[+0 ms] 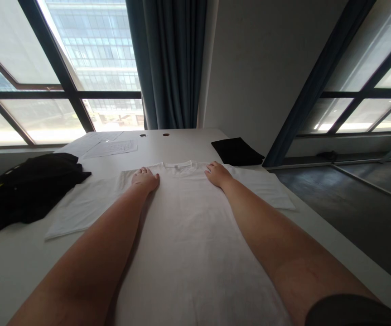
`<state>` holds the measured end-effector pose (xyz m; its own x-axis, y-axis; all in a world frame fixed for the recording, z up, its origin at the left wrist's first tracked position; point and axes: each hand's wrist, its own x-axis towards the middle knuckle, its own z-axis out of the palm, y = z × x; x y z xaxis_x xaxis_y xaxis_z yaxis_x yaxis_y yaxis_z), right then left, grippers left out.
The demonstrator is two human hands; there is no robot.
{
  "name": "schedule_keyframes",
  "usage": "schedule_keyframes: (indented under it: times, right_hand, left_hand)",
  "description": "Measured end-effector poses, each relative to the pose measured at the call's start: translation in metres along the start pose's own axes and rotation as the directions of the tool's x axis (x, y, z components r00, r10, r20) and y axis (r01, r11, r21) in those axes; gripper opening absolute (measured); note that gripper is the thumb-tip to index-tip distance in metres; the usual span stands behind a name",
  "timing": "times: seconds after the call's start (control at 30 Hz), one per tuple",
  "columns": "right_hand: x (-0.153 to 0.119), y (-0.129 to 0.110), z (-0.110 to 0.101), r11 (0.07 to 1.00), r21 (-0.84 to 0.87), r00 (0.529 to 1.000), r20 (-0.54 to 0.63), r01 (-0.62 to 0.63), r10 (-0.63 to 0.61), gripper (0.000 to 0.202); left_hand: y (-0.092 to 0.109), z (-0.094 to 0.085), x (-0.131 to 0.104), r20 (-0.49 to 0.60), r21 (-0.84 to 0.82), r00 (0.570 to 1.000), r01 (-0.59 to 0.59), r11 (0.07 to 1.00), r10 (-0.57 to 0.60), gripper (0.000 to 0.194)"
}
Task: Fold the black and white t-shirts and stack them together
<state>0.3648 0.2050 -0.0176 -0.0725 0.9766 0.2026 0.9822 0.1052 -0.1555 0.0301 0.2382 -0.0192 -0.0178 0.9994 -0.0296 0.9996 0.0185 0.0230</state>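
Observation:
A white T-shirt (188,226) lies spread on the white table, its collar at the far end and its sleeves out to both sides. My left hand (145,178) rests flat on the shirt's left shoulder area, fingers stretched away from me. On the other side of the collar, my right hand (217,174) lies on the right shoulder area with its fingers extended and pointing left. Both palms face down on the cloth, and neither hand grips it. The shirt's lower end runs out of view at the bottom, between my forearms.
Black clothing (28,185) is heaped on the left of the table (181,144). A folded black cloth (238,151) lies beyond the right sleeve. Paper sheets (113,148) lie at the back left, near two cable holes. Behind are a dark curtain (171,63) and windows.

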Motion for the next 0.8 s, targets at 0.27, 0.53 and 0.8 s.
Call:
schedule_keyframes:
  times: [0.27,0.53,0.8]
  right_hand:
    - [0.001,0.003,0.001,1.000,0.007,0.999,-0.026,-0.023,0.023,0.043]
    - [0.006,0.006,0.004,0.993,-0.014,0.993,0.030,-0.118,0.118,0.051]
    - [0.010,0.007,0.011,0.974,-0.035,0.958,0.176,-0.226,0.228,0.067]
  left_hand:
    - [-0.005,-0.002,-0.004,-0.012,-0.020,1.000,0.000,1.000,0.000,0.082]
    - [0.002,0.003,-0.003,-0.009,-0.032,0.996,0.094,0.995,-0.094,0.086]
    - [-0.017,0.001,0.004,-0.027,-0.062,0.998,0.060,0.996,-0.061,0.084]
